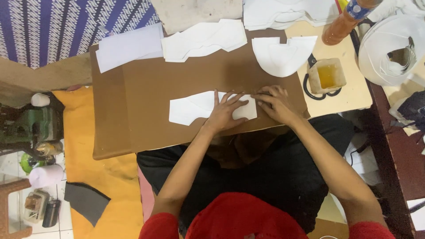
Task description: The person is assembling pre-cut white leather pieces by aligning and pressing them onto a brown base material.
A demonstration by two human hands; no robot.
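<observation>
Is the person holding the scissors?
No: the scissors lie untouched beside the board, while both hands press a white cut piece.
</observation>
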